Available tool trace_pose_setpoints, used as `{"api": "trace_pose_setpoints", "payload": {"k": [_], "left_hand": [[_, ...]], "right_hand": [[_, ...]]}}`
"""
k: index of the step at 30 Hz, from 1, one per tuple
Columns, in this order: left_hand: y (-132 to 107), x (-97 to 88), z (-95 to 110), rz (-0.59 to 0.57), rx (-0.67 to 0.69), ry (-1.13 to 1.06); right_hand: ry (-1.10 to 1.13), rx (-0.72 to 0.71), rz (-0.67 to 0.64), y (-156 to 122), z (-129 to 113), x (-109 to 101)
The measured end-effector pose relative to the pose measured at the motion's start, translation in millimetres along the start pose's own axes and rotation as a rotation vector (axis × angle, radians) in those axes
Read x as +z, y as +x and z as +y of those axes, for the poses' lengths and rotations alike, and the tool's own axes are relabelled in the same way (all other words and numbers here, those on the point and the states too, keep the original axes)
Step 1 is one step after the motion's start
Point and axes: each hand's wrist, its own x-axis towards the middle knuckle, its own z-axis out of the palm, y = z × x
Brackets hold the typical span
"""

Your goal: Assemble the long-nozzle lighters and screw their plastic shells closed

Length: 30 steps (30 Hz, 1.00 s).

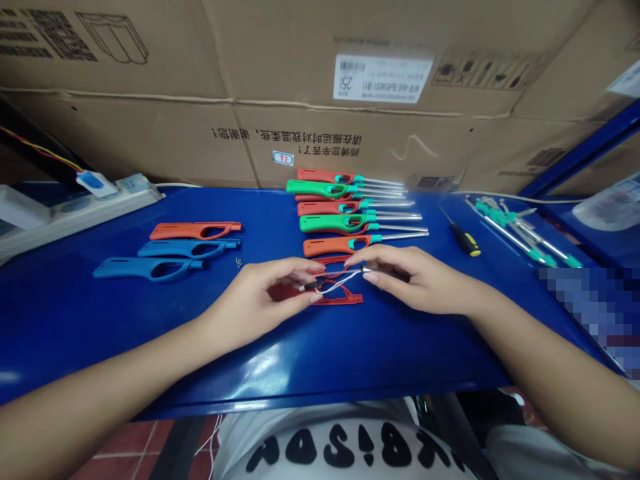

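Over the bench [75, 320], my left hand [265, 290] has the black part [311, 285] pinched between thumb and fingers, while my right hand [425, 280] grips the other end of its white wires [345, 281] in the fingertips. Right below are a couple of red shells [356, 299], with a stack of lighters [325, 223] just beyond. Off left: one orange shell [175, 231], two blue shells [130, 268] and some screws [239, 262] (tiny things, can't count them). Screwdriver's [465, 240] over right, near green-tipped tubes [505, 231].
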Motion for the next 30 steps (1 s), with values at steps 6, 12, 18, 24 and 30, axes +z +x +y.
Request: {"api": "trace_pose_setpoints", "payload": {"k": [6, 12, 18, 24, 30], "left_hand": [[-2, -1.5, 5, 0.069, 0.045, -0.003], [-5, -2.3, 9, 0.097, 0.122, 0.070], [-4, -2.0, 9, 0.111, 0.114, 0.079], [-2, -2.1, 8, 0.131, 0.060, 0.067], [0, 2.0, 10, 0.106, 0.003, -0.052]], "right_hand": [[-0.020, -0.026, 0.031, 1, -1, 3], [-0.095, -0.116, 0.013, 4, -1, 5], [-0.093, -0.152, 0.019, 3, -2, 4], [-0.085, -0.141, 0.051, 2, -4, 8], [-0.129, -0.166, 0.065, 5, -5, 14]]}}
